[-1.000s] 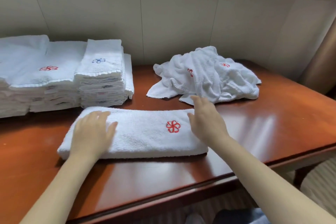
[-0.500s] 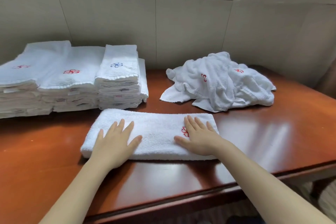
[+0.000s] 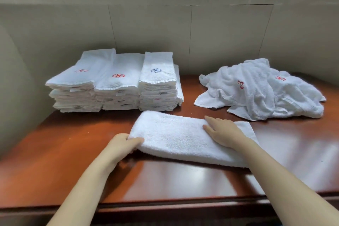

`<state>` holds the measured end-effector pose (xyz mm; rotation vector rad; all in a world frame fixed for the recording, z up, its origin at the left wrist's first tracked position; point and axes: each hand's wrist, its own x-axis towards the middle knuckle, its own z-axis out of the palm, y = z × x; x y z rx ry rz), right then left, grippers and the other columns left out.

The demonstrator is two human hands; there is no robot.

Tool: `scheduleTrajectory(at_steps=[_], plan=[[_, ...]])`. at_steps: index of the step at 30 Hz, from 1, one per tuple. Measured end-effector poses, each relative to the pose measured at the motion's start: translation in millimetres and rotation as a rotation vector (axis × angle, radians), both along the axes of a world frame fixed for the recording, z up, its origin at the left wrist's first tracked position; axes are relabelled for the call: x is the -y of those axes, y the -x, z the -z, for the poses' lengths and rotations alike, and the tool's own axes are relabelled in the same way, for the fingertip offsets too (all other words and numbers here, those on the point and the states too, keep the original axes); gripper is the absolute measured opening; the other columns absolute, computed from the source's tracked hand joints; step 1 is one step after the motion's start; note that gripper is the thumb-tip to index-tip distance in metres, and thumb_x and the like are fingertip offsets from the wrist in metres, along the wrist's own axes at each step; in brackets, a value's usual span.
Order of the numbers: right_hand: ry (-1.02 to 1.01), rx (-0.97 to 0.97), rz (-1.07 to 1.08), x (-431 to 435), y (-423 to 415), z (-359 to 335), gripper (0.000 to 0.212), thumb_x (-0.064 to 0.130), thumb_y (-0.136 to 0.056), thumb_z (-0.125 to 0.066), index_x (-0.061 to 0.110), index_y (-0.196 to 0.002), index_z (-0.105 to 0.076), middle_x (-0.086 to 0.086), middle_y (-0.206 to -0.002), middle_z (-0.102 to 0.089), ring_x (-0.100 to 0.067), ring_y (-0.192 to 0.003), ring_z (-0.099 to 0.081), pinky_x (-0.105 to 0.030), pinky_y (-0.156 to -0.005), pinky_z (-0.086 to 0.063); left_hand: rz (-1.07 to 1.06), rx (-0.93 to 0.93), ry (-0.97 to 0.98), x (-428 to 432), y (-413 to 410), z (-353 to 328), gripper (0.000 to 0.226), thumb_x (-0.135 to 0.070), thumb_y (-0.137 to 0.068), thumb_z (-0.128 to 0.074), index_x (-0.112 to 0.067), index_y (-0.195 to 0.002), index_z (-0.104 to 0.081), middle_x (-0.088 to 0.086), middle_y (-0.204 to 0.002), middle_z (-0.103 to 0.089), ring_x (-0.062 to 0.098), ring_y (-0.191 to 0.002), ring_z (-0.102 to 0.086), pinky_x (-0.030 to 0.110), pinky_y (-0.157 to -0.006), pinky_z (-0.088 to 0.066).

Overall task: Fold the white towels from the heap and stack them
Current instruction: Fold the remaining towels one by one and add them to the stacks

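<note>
A white towel (image 3: 176, 137) folded into a long strip lies across the middle of the brown table (image 3: 55, 161). My left hand (image 3: 122, 146) grips its left end, thumb on top and fingers under the edge, which is lifted a little. My right hand (image 3: 222, 132) lies flat on the right part of the strip and covers its red logo. A heap of unfolded white towels (image 3: 260, 90) sits at the back right. Three stacks of folded towels (image 3: 117, 86) stand side by side at the back left.
A pale wall (image 3: 165, 33) runs right behind the stacks and the heap. The table's front edge (image 3: 165, 205) is close to me, below my forearms.
My left hand slid from the top of the strip to its left end and took hold of it, lifting the edge. My right hand stayed flat on the right part. The view shifted left.
</note>
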<state>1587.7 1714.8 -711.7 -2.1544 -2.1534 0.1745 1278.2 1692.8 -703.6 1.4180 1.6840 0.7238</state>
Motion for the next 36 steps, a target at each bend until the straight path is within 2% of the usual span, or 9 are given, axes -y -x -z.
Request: scheduleTrajectory(at_steps=[3, 5, 8, 10, 14, 20, 23, 27, 36], plan=[[-0.055, 0.031, 0.003, 6, 9, -7, 0.04, 0.052, -0.096, -0.032, 0.024, -0.116, -0.052, -0.002, -0.11, -0.059, -0.027, -0.103, -0.056, -0.037, -0.084, -0.044, -0.102, 0.388, -0.004, -3, -2, -5, 0.014, -0.019, -0.093, -0.05, -0.015, -0.097, -0.063, 0.001, -0.092, -0.069, 0.016, -0.083, -0.065, 0.028, -0.071, -0.05], [0.006, -0.056, -0.012, 11, 17, -13, 0.037, 0.056, -0.092, -0.04, 0.022, -0.078, -0.048, 0.005, -0.083, -0.056, -0.017, -0.08, -0.057, -0.03, -0.061, -0.04, -0.234, 0.562, -0.046, -8, 1, -7, 0.018, -0.014, -0.093, -0.044, -0.013, -0.101, -0.06, 0.003, -0.095, -0.068, 0.018, -0.084, -0.065, 0.031, -0.067, -0.053], [0.292, -0.244, -0.117, 28, 37, -19, 0.049, 0.062, -0.085, -0.05, 0.019, -0.06, -0.049, 0.01, -0.06, -0.055, -0.009, -0.054, -0.052, -0.024, -0.048, -0.037, -0.436, 0.748, -0.048, -16, 6, -5, 0.023, -0.011, -0.092, -0.045, -0.003, -0.109, -0.058, 0.011, -0.101, -0.065, 0.026, -0.09, -0.063, 0.041, -0.08, -0.053], [0.437, -0.328, -0.177, 40, 52, -16, 0.046, 0.059, -0.086, -0.051, 0.019, -0.062, -0.053, 0.005, -0.053, -0.059, -0.013, -0.044, -0.058, -0.022, -0.042, -0.043, -0.448, 0.721, -0.026, -15, 7, -2, 0.021, -0.006, -0.092, -0.045, 0.003, -0.107, -0.057, 0.017, -0.097, -0.061, 0.028, -0.084, -0.061, 0.04, -0.078, -0.052], [0.252, -0.351, -0.152, 40, 75, -12, 0.031, 0.049, -0.091, -0.051, 0.018, -0.092, -0.055, -0.001, -0.074, -0.065, -0.013, -0.046, -0.06, -0.023, -0.042, -0.047, -0.279, 0.518, -0.085, -6, -3, -3, 0.012, 0.0, -0.092, -0.046, -0.003, -0.099, -0.055, 0.013, -0.091, -0.056, 0.023, -0.075, -0.055, 0.029, -0.064, -0.044], [0.172, -1.256, -0.118, 27, 109, -28, 0.041, 0.031, -0.092, -0.061, 0.012, -0.127, -0.052, -0.006, -0.119, -0.064, -0.017, -0.105, -0.064, -0.03, -0.09, -0.05, -0.043, 0.626, -0.4, 12, -11, -40, 0.02, 0.0, -0.095, -0.05, -0.018, -0.102, -0.053, 0.001, -0.09, -0.066, 0.01, -0.078, -0.064, 0.021, -0.065, -0.052], [0.194, -1.474, -0.173, 24, 117, -49, 0.026, 0.025, -0.091, -0.062, 0.007, -0.109, -0.066, -0.012, -0.102, -0.071, -0.023, -0.09, -0.068, -0.034, -0.082, -0.053, -0.008, 0.65, -0.468, 16, 8, -58, 0.02, -0.003, -0.096, -0.051, -0.021, -0.105, -0.055, -0.003, -0.09, -0.07, 0.008, -0.081, -0.068, 0.018, -0.067, -0.053], [-0.037, -1.34, -0.241, 11, 140, -84, 0.009, 0.018, -0.09, -0.063, 0.011, -0.093, -0.068, 0.005, -0.075, -0.071, -0.003, -0.065, -0.064, -0.016, -0.056, -0.048, -0.015, 0.517, -0.537, 10, 43, -87, 0.028, -0.003, -0.097, -0.05, -0.028, -0.107, -0.057, -0.004, -0.103, -0.071, 0.01, -0.098, -0.067, 0.025, -0.085, -0.053], [-0.225, -1.018, -0.287, -29, 171, -172, 0.015, 0.02, -0.096, -0.051, 0.016, -0.096, -0.066, -0.01, -0.093, -0.071, -0.028, -0.083, -0.068, -0.043, -0.068, -0.054, -0.018, 0.333, -0.69, -27, 80, -168, 0.022, -0.004, -0.097, -0.05, -0.021, -0.108, -0.059, 0.007, -0.105, -0.068, 0.02, -0.091, -0.068, 0.031, -0.074, -0.057]])
